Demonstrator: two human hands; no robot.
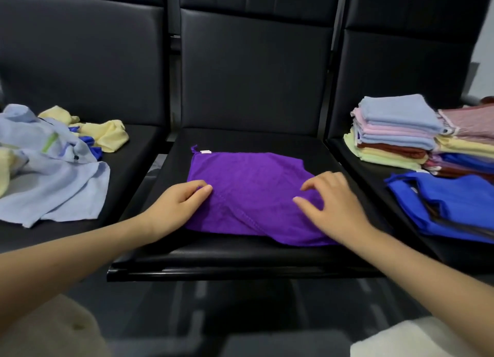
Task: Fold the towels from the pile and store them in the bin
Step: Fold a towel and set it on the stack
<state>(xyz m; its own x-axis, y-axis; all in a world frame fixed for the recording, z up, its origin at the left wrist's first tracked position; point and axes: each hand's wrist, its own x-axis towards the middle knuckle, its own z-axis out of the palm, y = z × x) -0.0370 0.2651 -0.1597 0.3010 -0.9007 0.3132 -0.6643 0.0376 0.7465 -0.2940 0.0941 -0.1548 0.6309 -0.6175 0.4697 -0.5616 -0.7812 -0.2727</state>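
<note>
On the middle seat of a row of black padded chairs, a purple towel lies partly folded, one stitched edge running diagonally across its near half and a small white tag showing at its far left corner. A person's left hand rests at the towel's left edge, thumb and forefinger closed in a pinching grip on the cloth there. The right hand lies over the towel's right side with fingers spread and relaxed, fingertips touching the fabric, holding nothing in its grip.

Across the seat to the left sprawls the unfolded pile: a pale blue cloth on top, yellow towels bunched behind it and a strip of deep blue showing between them. Over on the right-hand seat stands a neat stack of folded towels in pale blue, pink, rust and yellow, touching a second, partly cropped stack at the frame's edge. Just in front of both stacks sits a bright blue fabric bag, its mouth open toward the right, with dark cloth visible inside.
</note>
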